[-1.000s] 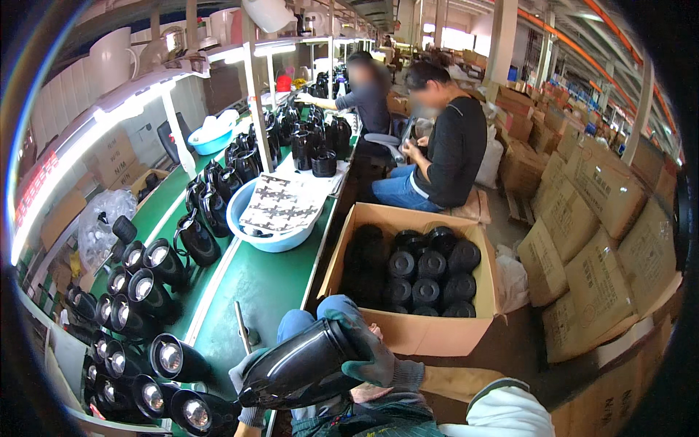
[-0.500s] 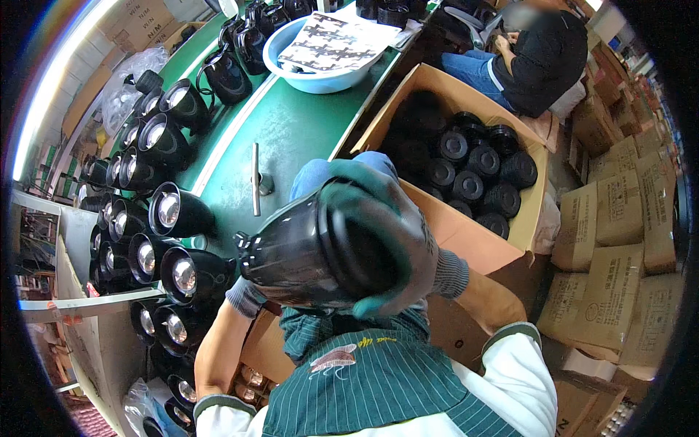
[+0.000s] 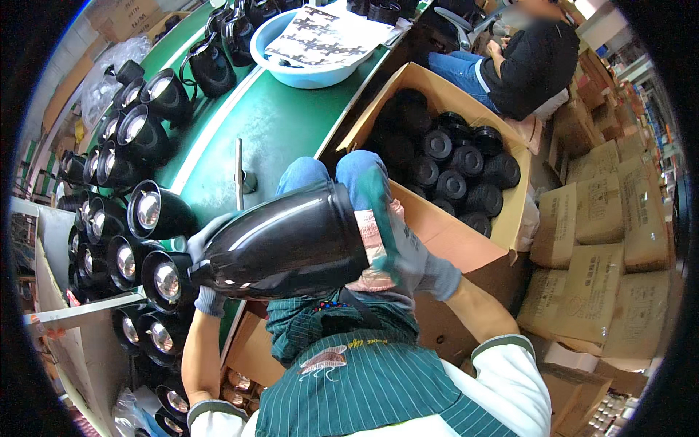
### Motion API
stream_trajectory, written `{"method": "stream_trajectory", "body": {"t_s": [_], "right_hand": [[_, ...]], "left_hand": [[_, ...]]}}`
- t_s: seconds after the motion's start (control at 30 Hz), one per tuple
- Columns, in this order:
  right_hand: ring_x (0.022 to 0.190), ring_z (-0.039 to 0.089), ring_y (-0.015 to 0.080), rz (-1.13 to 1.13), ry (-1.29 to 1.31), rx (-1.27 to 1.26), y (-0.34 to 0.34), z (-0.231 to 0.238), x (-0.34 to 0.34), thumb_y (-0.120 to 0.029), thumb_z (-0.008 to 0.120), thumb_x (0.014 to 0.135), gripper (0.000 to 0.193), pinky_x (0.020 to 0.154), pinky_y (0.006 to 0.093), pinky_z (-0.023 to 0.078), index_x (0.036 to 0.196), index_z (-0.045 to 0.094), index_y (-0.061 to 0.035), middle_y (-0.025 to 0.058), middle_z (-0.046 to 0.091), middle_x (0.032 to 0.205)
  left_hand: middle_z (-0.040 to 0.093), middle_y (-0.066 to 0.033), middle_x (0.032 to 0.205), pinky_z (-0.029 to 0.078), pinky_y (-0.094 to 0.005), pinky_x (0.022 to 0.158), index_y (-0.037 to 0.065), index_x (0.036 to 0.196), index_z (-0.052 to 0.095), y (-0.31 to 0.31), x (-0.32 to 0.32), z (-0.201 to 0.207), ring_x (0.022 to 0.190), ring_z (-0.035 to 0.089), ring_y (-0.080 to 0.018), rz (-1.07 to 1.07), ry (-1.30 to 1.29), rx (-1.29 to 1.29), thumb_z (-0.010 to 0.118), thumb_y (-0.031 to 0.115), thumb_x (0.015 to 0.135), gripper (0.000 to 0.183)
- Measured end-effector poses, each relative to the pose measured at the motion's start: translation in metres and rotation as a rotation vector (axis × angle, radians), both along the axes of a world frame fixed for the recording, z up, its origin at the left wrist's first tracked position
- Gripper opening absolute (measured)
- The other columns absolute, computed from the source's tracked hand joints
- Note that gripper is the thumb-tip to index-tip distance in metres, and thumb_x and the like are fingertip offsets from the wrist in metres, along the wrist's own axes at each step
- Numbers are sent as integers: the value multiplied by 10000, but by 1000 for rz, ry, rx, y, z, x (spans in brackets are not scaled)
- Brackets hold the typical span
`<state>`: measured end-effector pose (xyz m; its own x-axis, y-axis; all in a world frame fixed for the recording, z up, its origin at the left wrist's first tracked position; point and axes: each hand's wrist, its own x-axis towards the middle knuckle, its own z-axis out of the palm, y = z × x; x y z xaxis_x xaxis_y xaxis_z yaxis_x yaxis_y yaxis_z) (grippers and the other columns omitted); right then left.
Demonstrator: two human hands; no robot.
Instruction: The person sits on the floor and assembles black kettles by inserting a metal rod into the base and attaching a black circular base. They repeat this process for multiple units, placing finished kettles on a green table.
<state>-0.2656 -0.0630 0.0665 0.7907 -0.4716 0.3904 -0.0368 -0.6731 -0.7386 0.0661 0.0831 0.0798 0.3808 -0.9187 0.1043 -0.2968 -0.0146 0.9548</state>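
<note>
A glossy black flask body [image 3: 280,244] lies tilted across my lap, its narrow end to the left and its wide end to the right. My gloved left hand [image 3: 207,255] is closed round the narrow end, where a small spout or hinge part shows. At the wide end my gloved right hand [image 3: 400,251] hovers with its green-coated fingers stretched out, smeared by motion. Between that hand and the flask's rim shows a pinkish patch [image 3: 371,251] whose kind I cannot tell. The inside of the flask is turned out of sight.
Several black flasks with silvery insides [image 3: 149,207] lie stacked at the left. On the green bench [image 3: 280,116] are a metal bar on a stand [image 3: 239,171] and a blue basin [image 3: 313,76] with patterned sheets. An open carton [image 3: 455,240] holds black round parts. A co-worker [image 3: 539,69] sits beyond.
My right hand has come off the flask's wide end and moved slightly right. The flask has shifted left and turned, showing more of its side. My left hand now shows at the narrow end.
</note>
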Motion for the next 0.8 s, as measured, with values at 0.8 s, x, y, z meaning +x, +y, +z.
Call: {"method": "stream_trajectory", "body": {"t_s": [0.8], "right_hand": [[1391,496,305,-37,-75,649,9,-73,3,-357,836,785,1085,1203,444,382,1614,215,-35,173,435,1565]], "left_hand": [[758,-179,1036,605,-396,873,-2,1138,751,-15,-16,46,948,760,-326,-171,-830,-481,687,111,803,359]]}}
